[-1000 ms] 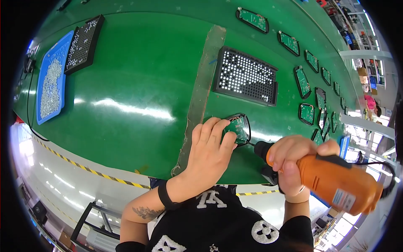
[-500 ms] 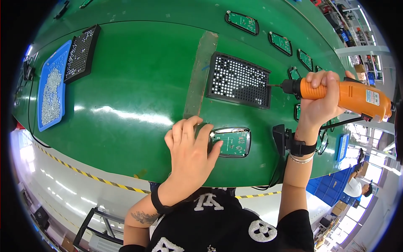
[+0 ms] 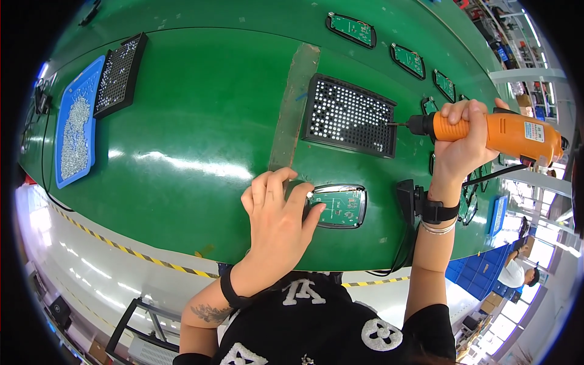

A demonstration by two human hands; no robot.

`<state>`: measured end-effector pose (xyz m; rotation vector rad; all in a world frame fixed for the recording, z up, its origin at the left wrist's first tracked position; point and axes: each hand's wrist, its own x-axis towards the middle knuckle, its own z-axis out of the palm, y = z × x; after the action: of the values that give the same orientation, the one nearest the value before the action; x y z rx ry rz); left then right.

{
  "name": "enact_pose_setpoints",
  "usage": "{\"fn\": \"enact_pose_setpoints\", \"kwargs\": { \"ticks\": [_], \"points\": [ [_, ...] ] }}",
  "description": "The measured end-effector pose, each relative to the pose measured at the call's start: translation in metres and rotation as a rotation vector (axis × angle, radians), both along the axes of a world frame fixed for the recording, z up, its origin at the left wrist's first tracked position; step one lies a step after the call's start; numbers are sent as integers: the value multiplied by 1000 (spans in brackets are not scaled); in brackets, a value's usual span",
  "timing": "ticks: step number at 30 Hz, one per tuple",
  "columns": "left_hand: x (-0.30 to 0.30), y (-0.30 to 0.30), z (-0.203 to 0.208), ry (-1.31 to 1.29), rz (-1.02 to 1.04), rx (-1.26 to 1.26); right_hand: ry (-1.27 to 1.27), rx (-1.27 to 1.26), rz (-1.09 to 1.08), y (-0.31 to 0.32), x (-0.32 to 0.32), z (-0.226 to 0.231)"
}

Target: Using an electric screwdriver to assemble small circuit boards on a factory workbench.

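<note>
My right hand (image 3: pixel 465 137) is wrapped round an orange electric screwdriver (image 3: pixel 517 135), which lies nearly level and points left. Its thin bit reaches the right side of a black screw tray (image 3: pixel 351 149), whose rows of holes are partly filled with small silvery screws. Whether the tip touches a screw, I cannot tell. Below the tray, a green circuit board (image 3: pixel 340 207) sits in a dark rounded case on the bench. My left hand (image 3: pixel 274 210) holds the left end of this board between thumb and forefinger, covering that end; the other fingers are bent.
Several more cased circuit boards (image 3: pixel 351 30) lie at the far right. A blue tray (image 3: pixel 92 137) of loose screws and a second black screw tray (image 3: pixel 121 76) stand on the left. A black stand (image 3: pixel 406 198) with a cable is beside my right wrist.
The screwdriver's rear end has risen slightly, while its bit stays by the screw tray's right side. My left hand keeps its hold on the board. The view has shifted a little.
</note>
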<state>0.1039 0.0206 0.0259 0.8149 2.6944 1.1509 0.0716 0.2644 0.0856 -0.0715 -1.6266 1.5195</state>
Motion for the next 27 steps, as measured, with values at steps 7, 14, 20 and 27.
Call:
{"fn": "enact_pose_setpoints", "kwargs": {
  "ticks": [7,14,20,27],
  "points": [
    [-2,-1,1,-16,-6,9,8,17,11,0,-1,-2],
    [-4,-4,1,-106,13,29,30,31,16,-6,2,1],
    [-6,-7,0,-134,15,67,90,-170,462,-72,40,25],
    [-6,-4,1,-154,-2,103,10,50,712,-95,51,10]
  ]
}}
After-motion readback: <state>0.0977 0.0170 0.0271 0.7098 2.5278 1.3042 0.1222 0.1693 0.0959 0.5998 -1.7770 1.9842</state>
